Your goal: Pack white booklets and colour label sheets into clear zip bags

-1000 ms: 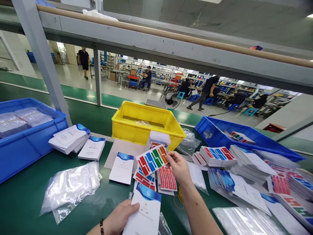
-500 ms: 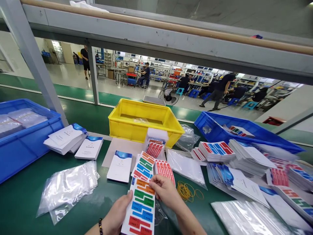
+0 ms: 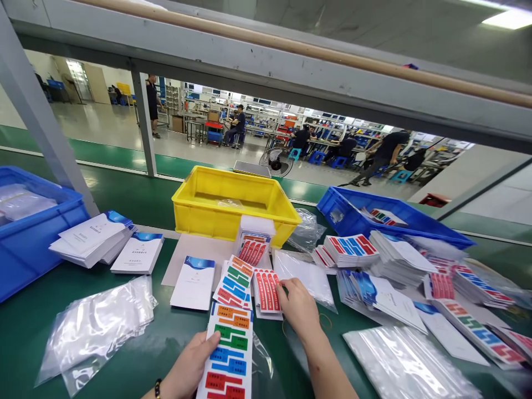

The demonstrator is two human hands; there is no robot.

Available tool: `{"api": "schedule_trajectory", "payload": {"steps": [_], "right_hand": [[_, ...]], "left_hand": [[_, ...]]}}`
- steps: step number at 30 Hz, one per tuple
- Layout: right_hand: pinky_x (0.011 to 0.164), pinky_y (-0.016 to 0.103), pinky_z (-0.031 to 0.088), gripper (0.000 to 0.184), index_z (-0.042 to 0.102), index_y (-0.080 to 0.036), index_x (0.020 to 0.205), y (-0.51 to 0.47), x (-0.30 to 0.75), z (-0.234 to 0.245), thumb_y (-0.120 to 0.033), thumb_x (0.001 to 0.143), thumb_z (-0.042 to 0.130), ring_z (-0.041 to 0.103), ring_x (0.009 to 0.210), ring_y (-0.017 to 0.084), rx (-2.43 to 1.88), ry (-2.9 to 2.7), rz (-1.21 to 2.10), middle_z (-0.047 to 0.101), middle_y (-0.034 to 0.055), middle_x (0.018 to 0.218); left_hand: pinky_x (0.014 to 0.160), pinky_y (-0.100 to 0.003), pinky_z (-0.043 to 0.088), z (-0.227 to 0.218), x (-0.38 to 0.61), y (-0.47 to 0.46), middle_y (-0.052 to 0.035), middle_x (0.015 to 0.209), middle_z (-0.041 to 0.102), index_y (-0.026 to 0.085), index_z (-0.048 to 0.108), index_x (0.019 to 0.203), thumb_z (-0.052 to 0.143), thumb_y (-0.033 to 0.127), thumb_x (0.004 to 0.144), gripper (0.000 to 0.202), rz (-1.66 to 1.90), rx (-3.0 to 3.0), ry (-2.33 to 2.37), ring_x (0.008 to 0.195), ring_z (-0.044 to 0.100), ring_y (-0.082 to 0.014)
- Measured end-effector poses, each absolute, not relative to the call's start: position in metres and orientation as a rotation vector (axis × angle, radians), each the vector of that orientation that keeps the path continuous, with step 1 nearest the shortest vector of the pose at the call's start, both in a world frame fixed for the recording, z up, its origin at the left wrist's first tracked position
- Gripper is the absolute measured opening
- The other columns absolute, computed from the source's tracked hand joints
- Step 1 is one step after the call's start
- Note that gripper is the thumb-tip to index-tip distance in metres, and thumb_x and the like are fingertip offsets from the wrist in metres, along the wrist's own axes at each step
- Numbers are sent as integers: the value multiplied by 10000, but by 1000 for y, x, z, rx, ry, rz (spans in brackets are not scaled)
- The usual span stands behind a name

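Note:
My left hand (image 3: 189, 367) grips the lower left edge of a multicoloured label sheet (image 3: 228, 354) that lies on a white booklet at the bottom centre. My right hand (image 3: 298, 306) rests on the green table with its fingertips pinching the right edge of a red label sheet (image 3: 266, 290). That sheet tops a small pile beside another multicoloured sheet pile (image 3: 235, 282). A clear plastic bag (image 3: 261, 360) pokes out from under the held stack.
A yellow bin (image 3: 233, 208) stands behind the piles, blue bins at the left (image 3: 29, 244) and right (image 3: 390, 224). Booklet stacks (image 3: 93, 238) and empty clear bags (image 3: 95, 327) lie left. Label and booklet stacks (image 3: 394, 266) crowd the right. People work far behind.
My right hand laid a multicoloured sheet onto the booklet in my left hand, then moved forward to the red label pile. The view shifted slightly right.

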State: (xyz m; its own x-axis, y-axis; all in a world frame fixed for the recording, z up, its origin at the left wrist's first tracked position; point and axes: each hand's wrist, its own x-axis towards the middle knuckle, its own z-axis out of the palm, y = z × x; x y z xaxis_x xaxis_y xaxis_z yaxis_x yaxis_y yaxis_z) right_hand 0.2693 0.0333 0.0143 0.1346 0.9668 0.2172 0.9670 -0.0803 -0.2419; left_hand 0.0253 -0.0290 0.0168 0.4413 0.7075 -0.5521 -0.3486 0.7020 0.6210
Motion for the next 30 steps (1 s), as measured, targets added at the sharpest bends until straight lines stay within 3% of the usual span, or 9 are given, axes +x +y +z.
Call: {"api": "schedule_trajectory", "payload": {"steps": [4,8,11,16,21,26,30], "right_hand": [[702,334,418,326,629,-137,834,34,270,14,-412,830,453,588,796,255,-2299,-1935,-63,613,125,806],[810,350,389,281,568,-158,1001,26,262,17,-318,771,554,533,956,259,-2043,-2127,-118,557,131,1066],[861,375,359,306,540,-178,999,18,257,19,-239,705,604,485,1004,260,-1839,-2318,-7,536,101,1092],[774,344,394,218,524,-183,897,15,256,21,-117,690,545,496,905,236,-1857,-2365,62,542,84,1012],[810,348,407,221,550,-183,903,15,262,26,-115,693,546,513,932,230,-1813,-2361,180,562,76,1005],[899,356,405,275,621,-202,974,15,271,22,-134,724,527,533,1028,229,-1762,-2338,260,584,79,1119],[850,332,456,248,685,-206,844,20,281,13,-162,809,442,593,961,210,-1739,-2376,249,640,74,1061]], "left_hand": [[610,-296,525,23,25,-28,-77,638,726,137,582,701,751,486,530,423,658,452,922,582,681,-222],[599,-299,518,28,24,-28,-71,607,720,149,574,669,764,511,474,454,663,457,947,599,681,-237],[613,-299,517,27,23,-27,-75,626,722,147,581,685,759,505,490,445,650,450,936,664,685,-250],[617,-290,520,18,22,-27,-74,670,730,146,574,714,735,487,557,409,649,440,931,673,688,-237],[635,-294,531,16,22,-28,-88,708,734,131,583,739,744,473,553,422,671,419,930,675,691,-234],[633,-300,536,17,22,-27,-91,710,735,132,581,729,746,443,571,386,669,382,954,679,693,-242],[643,-317,537,14,22,-26,-111,740,733,114,599,783,709,416,638,353,680,378,932,688,692,-250]]}}
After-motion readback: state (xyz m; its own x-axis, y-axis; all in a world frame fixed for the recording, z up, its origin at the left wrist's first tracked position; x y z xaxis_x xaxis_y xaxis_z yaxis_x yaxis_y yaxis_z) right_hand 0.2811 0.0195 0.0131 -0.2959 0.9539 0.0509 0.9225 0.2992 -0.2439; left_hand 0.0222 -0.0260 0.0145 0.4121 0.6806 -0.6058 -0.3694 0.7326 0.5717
